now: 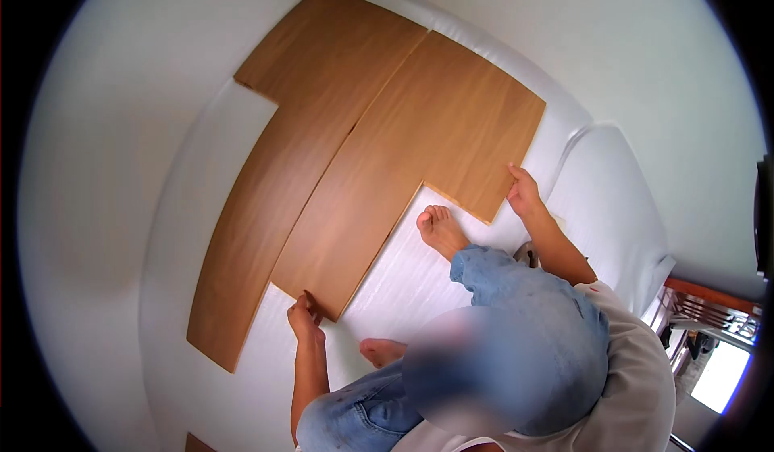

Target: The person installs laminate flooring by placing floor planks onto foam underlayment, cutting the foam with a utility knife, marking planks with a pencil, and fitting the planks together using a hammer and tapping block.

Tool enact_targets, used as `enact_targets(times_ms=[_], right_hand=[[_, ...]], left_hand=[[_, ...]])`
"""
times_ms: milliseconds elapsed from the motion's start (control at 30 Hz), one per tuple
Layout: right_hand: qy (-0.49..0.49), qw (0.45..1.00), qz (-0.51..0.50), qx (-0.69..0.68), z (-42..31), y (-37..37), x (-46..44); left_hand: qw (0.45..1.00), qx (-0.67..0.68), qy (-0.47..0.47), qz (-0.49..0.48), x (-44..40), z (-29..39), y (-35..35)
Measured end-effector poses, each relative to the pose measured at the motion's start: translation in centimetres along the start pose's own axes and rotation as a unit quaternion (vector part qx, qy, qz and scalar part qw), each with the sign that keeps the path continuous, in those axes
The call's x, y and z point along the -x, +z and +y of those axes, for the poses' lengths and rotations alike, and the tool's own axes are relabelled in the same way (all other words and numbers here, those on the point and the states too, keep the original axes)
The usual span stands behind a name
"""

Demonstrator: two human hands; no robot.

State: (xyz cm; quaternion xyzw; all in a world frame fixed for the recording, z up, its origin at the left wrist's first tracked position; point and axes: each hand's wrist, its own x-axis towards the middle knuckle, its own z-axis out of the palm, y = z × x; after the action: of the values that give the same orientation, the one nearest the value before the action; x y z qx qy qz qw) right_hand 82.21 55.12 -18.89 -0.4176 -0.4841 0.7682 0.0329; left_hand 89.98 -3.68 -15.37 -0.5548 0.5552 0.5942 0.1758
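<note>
Wood-look laminate floor planks lie joined on a white sheet. A narrow, partly dark seam runs lengthwise between the left planks and the right planks. My left hand grips the near short end of a right-hand plank, fingers curled at its edge. At the outer right edge of the planks, my right hand pinches the board's side with thumb and fingertips. The undersides of the fingers are hidden on both hands.
White foam-like underlay covers the floor and rises against the walls. My bare foot stands beside the planks' stepped edge. Another brown board shows at the bottom. A wooden rack with items stands at the right.
</note>
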Motion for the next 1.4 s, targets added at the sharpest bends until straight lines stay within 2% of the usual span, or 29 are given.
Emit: enact_targets(times_ms=[33,100,133,200,300,400,600,800,900,1100,1200,1267,1400], right_hand=[[-0.008,0.998,-0.002,-0.061,-0.2,0.9,0.6],[-0.015,0.993,-0.004,-0.118,-0.5,2.9,1.3],[-0.043,0.991,0.073,-0.104,-0.5,4.0,1.4],[-0.069,0.982,0.151,-0.093,0.2,4.3,1.4],[-0.09,0.974,0.198,-0.06,-0.3,5.3,1.3],[-0.127,0.972,0.196,-0.038,0.0,5.7,1.8],[-0.109,0.972,0.205,-0.038,-2.0,7.2,3.3],[-0.114,0.968,0.225,0.016,-3.1,7.9,3.9],[-0.078,0.96,0.258,0.079,-3.1,7.7,3.3],[-0.12,0.963,0.235,0.051,-3.8,8.2,4.6],[-0.088,0.96,0.253,0.087,-4.2,8.6,5.1],[-0.117,0.965,0.23,0.054,-4.0,8.4,5.3],[-0.115,0.964,0.238,0.035,-4.1,8.8,5.2]], left_hand=[[1.0,0.002,0.0,-0.002,-0.3,-0.2,0.1],[0.997,-0.031,0.064,0.038,-0.7,-1.0,0.0],[0.997,-0.03,0.063,0.038,-1.1,-1.4,0.0],[0.994,-0.014,0.101,0.038,-2.7,-2.7,-0.7],[0.996,-0.025,0.089,-0.002,-3.7,-3.0,-1.6],[0.997,-0.01,0.078,0.005,-2.7,-2.4,-1.5],[0.997,0.015,0.074,-0.001,-0.8,-0.9,-1.3],[0.998,0.031,0.058,-0.011,-0.6,-0.4,-1.5],[0.997,0.036,0.064,-0.018,-0.8,-0.7,-1.6],[0.995,0.069,0.05,-0.053,-1.6,-0.9,-2.4],[0.995,0.054,0.057,-0.062,-1.7,-1.0,-2.8],[0.995,0.06,0.053,-0.064,-1.5,-1.0,-3.0],[0.993,0.074,0.064,-0.066,-1.3,-0.9,-2.6]])
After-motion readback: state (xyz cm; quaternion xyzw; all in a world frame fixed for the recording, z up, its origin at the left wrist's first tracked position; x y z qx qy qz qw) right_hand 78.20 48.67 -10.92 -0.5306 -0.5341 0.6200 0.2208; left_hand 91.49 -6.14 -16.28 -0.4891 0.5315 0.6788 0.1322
